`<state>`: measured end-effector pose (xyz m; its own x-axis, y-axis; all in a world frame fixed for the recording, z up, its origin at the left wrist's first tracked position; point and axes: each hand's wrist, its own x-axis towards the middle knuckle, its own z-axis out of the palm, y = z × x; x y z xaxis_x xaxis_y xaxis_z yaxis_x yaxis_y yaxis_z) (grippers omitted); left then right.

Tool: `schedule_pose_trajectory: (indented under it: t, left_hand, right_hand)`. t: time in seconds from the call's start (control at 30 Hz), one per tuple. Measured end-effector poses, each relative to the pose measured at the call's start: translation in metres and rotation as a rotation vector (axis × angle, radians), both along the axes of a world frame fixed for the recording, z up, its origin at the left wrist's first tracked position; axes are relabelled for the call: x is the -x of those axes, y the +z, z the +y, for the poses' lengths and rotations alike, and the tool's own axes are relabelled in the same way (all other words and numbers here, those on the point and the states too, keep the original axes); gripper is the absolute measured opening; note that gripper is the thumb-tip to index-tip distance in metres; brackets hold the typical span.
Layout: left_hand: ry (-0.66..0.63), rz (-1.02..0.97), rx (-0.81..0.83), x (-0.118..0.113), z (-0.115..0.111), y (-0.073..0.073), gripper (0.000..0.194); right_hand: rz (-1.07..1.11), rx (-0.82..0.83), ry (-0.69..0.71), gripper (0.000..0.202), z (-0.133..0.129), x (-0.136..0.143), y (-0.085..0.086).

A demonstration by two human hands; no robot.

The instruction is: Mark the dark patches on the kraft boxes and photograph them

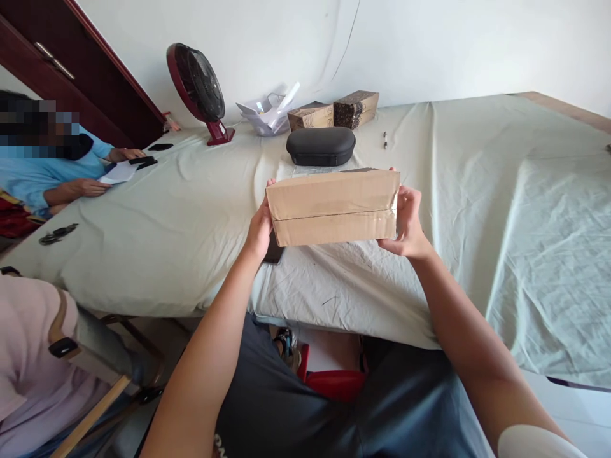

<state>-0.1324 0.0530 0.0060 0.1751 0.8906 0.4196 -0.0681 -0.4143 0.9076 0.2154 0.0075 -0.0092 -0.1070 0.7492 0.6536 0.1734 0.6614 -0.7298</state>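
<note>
A brown cardboard box is held up between my two hands, over the near part of the table. My left hand presses against its left end. At the opposite end, my right hand grips the corner, thumb along the lower edge and fingers behind. A seam runs across the face turned towards me, and a strip of shiny tape shows at the right end. Just beyond the box lies a black zippered hard case. Below my left hand a dark phone-like slab is partly hidden.
A pale green cloth covers the table. At the back stand a dark red fan, a plastic basket of papers and two patterned boxes. A pen lies right of them. Another person sits at left with paper.
</note>
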Motion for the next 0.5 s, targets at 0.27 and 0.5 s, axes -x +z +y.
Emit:
schedule_pose_trajectory:
  t: [0.27,0.5]
  left_hand:
    - [-0.231,0.285,-0.139,-0.012,0.001,0.005,0.146]
    - [-0.109,0.284,-0.126,-0.013,0.015,0.008,0.114]
  right_hand:
    - [0.020,-0.016,-0.059,0.096,-0.010,-0.012,0.020]
    - [0.036,0.008,-0.050,0.107,-0.006,-0.017,0.019]
